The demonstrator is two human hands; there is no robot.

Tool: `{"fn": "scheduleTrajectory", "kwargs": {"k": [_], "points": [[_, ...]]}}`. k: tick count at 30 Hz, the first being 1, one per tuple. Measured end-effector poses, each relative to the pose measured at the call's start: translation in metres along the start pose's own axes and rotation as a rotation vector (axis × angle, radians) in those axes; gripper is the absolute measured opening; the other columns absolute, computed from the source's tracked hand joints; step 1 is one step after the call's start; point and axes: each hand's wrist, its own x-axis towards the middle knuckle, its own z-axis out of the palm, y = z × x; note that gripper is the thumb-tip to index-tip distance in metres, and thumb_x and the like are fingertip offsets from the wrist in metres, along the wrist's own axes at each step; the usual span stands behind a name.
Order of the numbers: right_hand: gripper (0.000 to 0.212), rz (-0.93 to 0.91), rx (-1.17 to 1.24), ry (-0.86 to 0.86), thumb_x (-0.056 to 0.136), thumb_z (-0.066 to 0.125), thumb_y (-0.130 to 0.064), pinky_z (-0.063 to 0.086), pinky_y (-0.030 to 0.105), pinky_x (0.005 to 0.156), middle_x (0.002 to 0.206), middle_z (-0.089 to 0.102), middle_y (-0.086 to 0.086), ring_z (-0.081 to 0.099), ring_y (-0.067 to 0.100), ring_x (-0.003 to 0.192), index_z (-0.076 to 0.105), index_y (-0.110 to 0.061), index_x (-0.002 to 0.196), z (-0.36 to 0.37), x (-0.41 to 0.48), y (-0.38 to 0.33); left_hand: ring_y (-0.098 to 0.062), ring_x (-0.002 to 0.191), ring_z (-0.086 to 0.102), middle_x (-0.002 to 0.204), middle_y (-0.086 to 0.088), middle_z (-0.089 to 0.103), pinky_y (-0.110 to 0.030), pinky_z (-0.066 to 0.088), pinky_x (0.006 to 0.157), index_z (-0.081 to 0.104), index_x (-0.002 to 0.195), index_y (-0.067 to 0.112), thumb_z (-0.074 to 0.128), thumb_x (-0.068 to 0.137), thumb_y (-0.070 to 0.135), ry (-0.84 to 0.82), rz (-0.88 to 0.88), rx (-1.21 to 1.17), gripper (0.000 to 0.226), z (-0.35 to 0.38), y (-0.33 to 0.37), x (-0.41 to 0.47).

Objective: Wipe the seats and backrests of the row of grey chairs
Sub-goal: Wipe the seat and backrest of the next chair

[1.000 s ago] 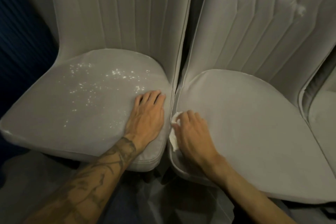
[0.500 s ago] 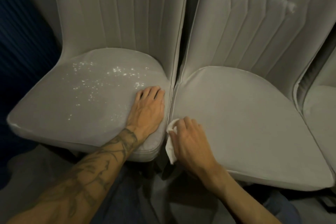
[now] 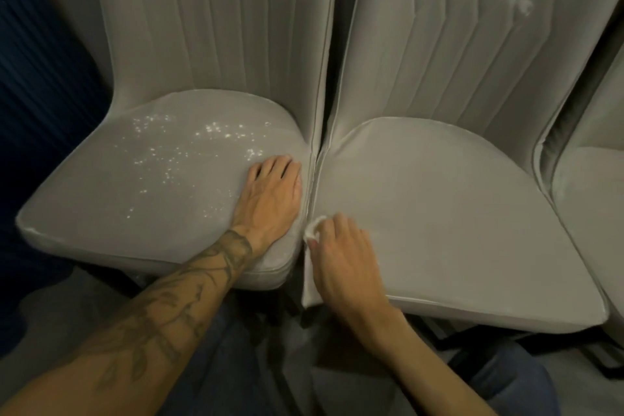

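**While one hand braces, the other works the seam**

Where two grey chairs meet, seen from the head camera, a person's left hand (image 3: pixel 270 194) lies flat with straight fingers on the left seat (image 3: pixel 141 213), near that cushion's 3 o'clock edge. A tattooed forearm (image 3: pixel 169 311) runs from it toward 7 o'clock. White specks (image 3: pixel 189 149) dot the same cushion from its centre toward 12 o'clock.

Just across the narrow gap, the right hand (image 3: pixel 341 260) curls around a white cloth (image 3: pixel 314 230) at the 9 o'clock edge of the middle seat (image 3: pixel 456 230). A puff of cloth shows beyond the knuckles, and a strip hangs down the cushion's side into the gap. The two hands sit close together but do not touch.

Ribbed backrests rise at 12 o'clock behind each cushion, the left backrest (image 3: pixel 219 27) and the middle backrest (image 3: pixel 456 27), both carrying pale smears near the top. A third chair (image 3: pixel 591 199) shows partly at 3 o'clock. A dark blue wall (image 3: pixel 40 78) fills the frame at 9 o'clock.
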Motion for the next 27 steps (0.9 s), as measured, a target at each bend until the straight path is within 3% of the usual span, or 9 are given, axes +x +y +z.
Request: {"fn": "scheduleTrajectory", "kwargs": {"k": [2, 5, 9, 11, 14, 18, 22, 27], "points": [[0.009, 0.039, 0.002, 0.009, 0.098, 0.051, -0.018, 0.045, 0.036, 0.080, 0.101, 0.053, 0.004, 0.051, 0.021, 0.090, 0.055, -0.015, 0.106, 0.002, 0.007, -0.008, -0.026, 0.124, 0.055, 0.134, -0.008, 0.060, -0.045, 0.042, 0.105, 0.061, 0.128, 0.014, 0.043, 0.107, 0.023, -0.003, -0.004, -0.004, 0.030, -0.001, 0.001, -0.001], [0.008, -0.022, 0.047, 0.078, 0.091, 0.064, -0.017, 0.042, 0.036, 0.065, 0.087, 0.051, 0.004, 0.046, 0.021, 0.075, 0.058, -0.014, 0.094, 0.003, -0.030, 0.002, -0.026, 0.124, 0.055, 0.134, -0.008, 0.059, -0.046, 0.042, 0.107, 0.061, 0.128, 0.014, 0.041, 0.108, 0.024, -0.008, 0.010, -0.003, 0.030, -0.001, -0.001, -0.001], [0.014, -0.042, -0.022, 0.108, 0.085, 0.068, -0.015, 0.042, 0.037, 0.060, 0.086, 0.050, 0.005, 0.045, 0.022, 0.073, 0.058, -0.014, 0.093, 0.002, -0.064, 0.017, -0.027, 0.125, 0.054, 0.136, -0.009, 0.059, -0.046, 0.042, 0.108, 0.060, 0.131, 0.012, 0.040, 0.109, 0.024, -0.022, 0.013, 0.012, 0.032, -0.003, 0.002, -0.002], [0.006, 0.005, 0.027, 0.167, 0.089, 0.062, -0.015, 0.044, 0.040, 0.063, 0.085, 0.053, 0.006, 0.050, 0.024, 0.074, 0.060, -0.013, 0.094, 0.003, -0.042, 0.001, -0.030, 0.126, 0.054, 0.136, -0.011, 0.059, -0.048, 0.042, 0.107, 0.061, 0.131, 0.011, 0.040, 0.109, 0.024, -0.033, 0.010, 0.014, 0.032, -0.005, 0.002, -0.001], [0.017, 0.014, 0.060, 0.064, 0.094, 0.047, -0.021, 0.042, 0.039, 0.075, 0.100, 0.052, 0.006, 0.050, 0.025, 0.088, 0.054, -0.015, 0.108, 0.005, -0.025, -0.011, -0.033, 0.125, 0.055, 0.136, -0.013, 0.060, -0.050, 0.042, 0.106, 0.062, 0.130, 0.009, 0.043, 0.108, 0.022, -0.047, 0.013, 0.011, 0.032, -0.008, 0.003, 0.000], [0.018, -0.030, -0.013, 0.098, 0.100, 0.053, -0.026, 0.040, 0.042, 0.071, 0.098, 0.056, 0.007, 0.052, 0.028, 0.086, 0.065, -0.014, 0.107, -0.009, -0.075, 0.058, -0.035, 0.120, 0.057, 0.132, -0.014, 0.061, -0.051, 0.043, 0.103, 0.062, 0.126, 0.010, 0.046, 0.107, 0.021, -0.045, 0.049, 0.039, 0.027, -0.009, 0.002, 0.002], [0.011, 0.217, -0.086, 0.181, 0.098, 0.062, -0.022, 0.042, 0.047, 0.069, 0.094, 0.054, 0.009, 0.051, 0.032, 0.081, 0.062, -0.011, 0.097, -0.026, -0.106, 0.124, -0.033, 0.113, 0.057, 0.126, -0.012, 0.060, -0.051, 0.042, 0.098, 0.062, 0.116, 0.012, 0.047, 0.107, 0.023, -0.031, 0.073, 0.041, 0.021, -0.009, 0.009, 0.009], [0.010, 0.164, 0.050, 0.233, 0.099, 0.056, -0.023, 0.039, 0.040, 0.072, 0.093, 0.054, 0.004, 0.051, 0.025, 0.082, 0.062, -0.015, 0.101, 0.009, -0.061, 0.038, -0.036, 0.105, 0.056, 0.121, -0.013, 0.061, -0.050, 0.040, 0.090, 0.062, 0.112, 0.013, 0.045, 0.107, 0.025, -0.012, 0.097, 0.049, 0.020, -0.006, 0.038, 0.022]]}}
